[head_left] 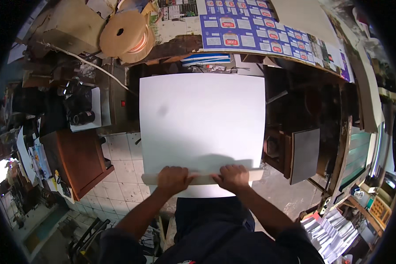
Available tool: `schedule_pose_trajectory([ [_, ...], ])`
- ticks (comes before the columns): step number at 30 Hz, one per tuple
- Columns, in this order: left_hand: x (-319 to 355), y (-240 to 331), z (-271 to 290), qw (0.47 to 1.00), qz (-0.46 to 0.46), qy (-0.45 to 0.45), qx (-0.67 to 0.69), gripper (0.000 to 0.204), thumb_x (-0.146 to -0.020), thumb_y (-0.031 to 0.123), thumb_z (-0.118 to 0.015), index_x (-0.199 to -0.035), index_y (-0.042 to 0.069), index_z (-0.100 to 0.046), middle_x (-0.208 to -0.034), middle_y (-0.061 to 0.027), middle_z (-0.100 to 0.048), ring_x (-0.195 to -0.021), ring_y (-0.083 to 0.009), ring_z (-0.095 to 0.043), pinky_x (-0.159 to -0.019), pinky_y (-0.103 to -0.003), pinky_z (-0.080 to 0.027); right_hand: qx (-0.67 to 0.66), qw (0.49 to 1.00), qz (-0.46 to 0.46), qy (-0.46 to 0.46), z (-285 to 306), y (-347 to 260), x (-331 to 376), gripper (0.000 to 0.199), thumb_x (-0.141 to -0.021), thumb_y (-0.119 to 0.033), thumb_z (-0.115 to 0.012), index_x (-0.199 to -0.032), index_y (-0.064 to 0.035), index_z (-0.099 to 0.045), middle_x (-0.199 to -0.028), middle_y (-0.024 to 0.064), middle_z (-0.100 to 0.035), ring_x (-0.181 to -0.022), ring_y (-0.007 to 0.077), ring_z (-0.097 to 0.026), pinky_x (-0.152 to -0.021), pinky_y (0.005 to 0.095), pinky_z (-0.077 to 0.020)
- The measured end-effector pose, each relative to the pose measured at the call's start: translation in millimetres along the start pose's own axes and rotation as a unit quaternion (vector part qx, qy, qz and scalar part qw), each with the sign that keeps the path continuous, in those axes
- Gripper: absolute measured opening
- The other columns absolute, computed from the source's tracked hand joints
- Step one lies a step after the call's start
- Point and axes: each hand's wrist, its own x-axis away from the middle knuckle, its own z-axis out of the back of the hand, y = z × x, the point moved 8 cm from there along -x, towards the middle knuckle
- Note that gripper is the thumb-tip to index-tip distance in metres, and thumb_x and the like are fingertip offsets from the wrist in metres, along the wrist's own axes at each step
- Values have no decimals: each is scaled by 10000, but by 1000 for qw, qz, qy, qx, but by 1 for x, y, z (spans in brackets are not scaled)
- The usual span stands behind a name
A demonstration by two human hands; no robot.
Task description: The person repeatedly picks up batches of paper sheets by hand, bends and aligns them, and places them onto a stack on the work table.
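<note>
One pale bar (pixel 202 180), lower ctr of frame, is clasped by L hand (pixel 173 179) & R hand (pixel 233 177) across white sheet (pixel 202 123), approx. mid-frame, prob. a pressing/guiding step, so next move likely needs even L/R pressure w/ bar kept straight.

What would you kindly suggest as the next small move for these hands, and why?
I'd perhaps press the strip evenly against the sheet: the left hand and right hand both hold it, one on either side of its middle, and it crosses the sheet close to its near edge.
</note>
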Motion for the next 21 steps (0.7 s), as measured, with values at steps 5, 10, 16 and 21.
schedule_pose_trajectory([
  [5,-17,-2,33,998,33,-47,24,589,-979,533,-429,-720,66,-678,-594,-135,-632,-559,-336,-647,-556,-468,-519,-22,981,-81,-175,17,13,-38,546,-906,-576,-548,-689,-85,-644,-659,119,-666,-610,302,-675,-560,432,-534],
  [10,4,57,211,993,-46,109,0,548,-960,516,-503,-645,83,-620,-513,-91,-573,-481,-291,-606,-491,-405,-480,13,999,10,-35,191,-42,-83,547,-909,-565,-566,-662,-85,-653,-583,113,-628,-507,272,-637,-473,385,-493],
  [16,15,78,387,993,15,97,-70,588,-947,529,-525,-616,50,-602,-574,-182,-567,-577,-353,-608,-535,-467,-446,27,997,39,58,334,-102,-151,539,-906,-495,-631,-559,-86,-584,-514,119,-581,-393,263,-566,-402,401,-447],
  [21,-111,-37,239,999,4,17,-37,700,-940,626,-429,-700,25,-695,-682,-224,-645,-715,-425,-651,-662,-528,-501,12,972,-133,-193,122,14,-200,817,-942,-704,-281,-773,-39,-724,-864,234,-696,-903,388,-676,-823,472,-526],
])
